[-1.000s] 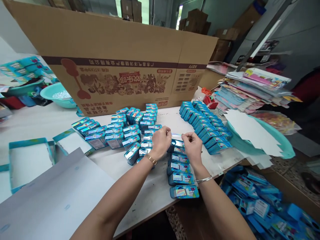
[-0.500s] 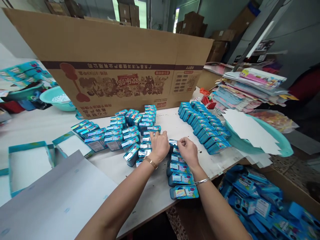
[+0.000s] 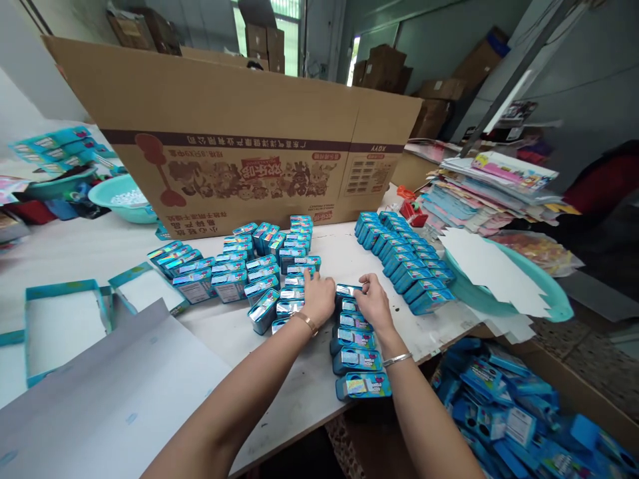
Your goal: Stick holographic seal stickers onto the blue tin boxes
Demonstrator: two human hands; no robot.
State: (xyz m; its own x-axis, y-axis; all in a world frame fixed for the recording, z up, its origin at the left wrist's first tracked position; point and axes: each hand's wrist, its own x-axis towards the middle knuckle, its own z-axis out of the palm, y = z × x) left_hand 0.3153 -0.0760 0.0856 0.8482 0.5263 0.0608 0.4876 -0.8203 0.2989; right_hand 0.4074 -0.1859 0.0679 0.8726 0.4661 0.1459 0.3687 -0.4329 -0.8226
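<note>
At the far end of the near row of small blue boxes (image 3: 363, 360), my right hand (image 3: 374, 307) has its bent fingers and thumb at the right end of a small blue box (image 3: 348, 291) with a shiny top. My left hand (image 3: 319, 303) is on the left side of that same box, beside the middle column of boxes (image 3: 294, 281). Its fingers are curled downward, and the back of the hand hides the tips. What they grip, if anything, does not show. The boxes in the near row stand upright, with shiny windows and printed lettering on their tops.
More boxes stand in groups to the left (image 3: 229, 276) and right (image 3: 407, 259). A large carton (image 3: 279, 133) spans the table's back. Shallow trays (image 3: 64, 286) and a grey sheet (image 3: 120, 392) lie left. A turquoise basin (image 3: 562, 309) sits right, above a carton of blue boxes (image 3: 509, 412).
The view has shifted slightly. My right thumb and index finger, pinched together at the box top before, are now a little apart. My left hand stays beside the same box.
</note>
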